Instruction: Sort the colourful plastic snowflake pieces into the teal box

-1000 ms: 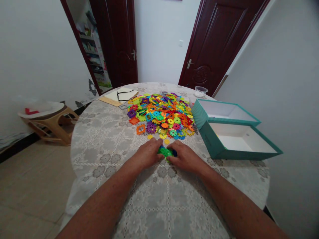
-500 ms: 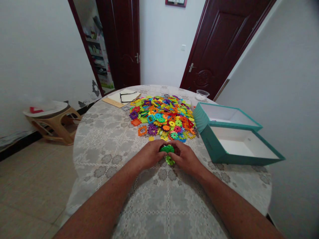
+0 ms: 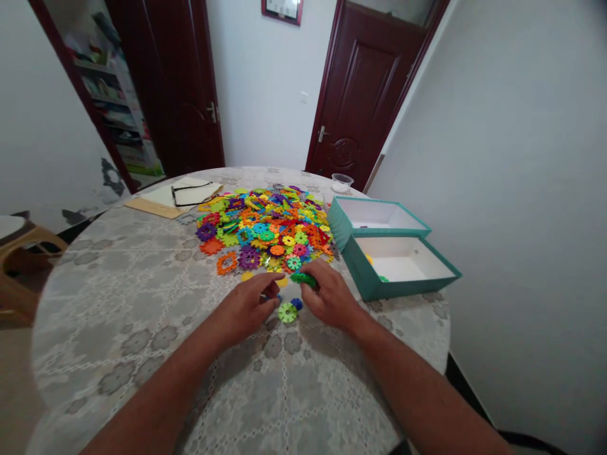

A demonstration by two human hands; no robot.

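Note:
A big heap of coloured plastic snowflake discs (image 3: 265, 227) lies on the round table with its lace cloth (image 3: 142, 297). My right hand (image 3: 329, 297) pinches a dark green disc (image 3: 303, 277) just in front of the heap. My left hand (image 3: 246, 306) rests beside it with fingers curled; a small blue piece shows at its fingertips, and I cannot tell whether it is held. Between the two hands a light green disc (image 3: 287, 312) and a blue disc (image 3: 297, 303) lie on the cloth.
Two open teal boxes (image 3: 398, 265) stand right of the heap, a few pieces inside. A small clear bowl (image 3: 342, 182) sits behind them. A notebook with glasses (image 3: 183, 193) lies at the far left. A wooden stool (image 3: 19, 265) stands left of the table. Dark doors behind.
My hands have come apart. The right one now holds the dark green disc alone, and a light green and a blue disc lie on the cloth. The view swung right.

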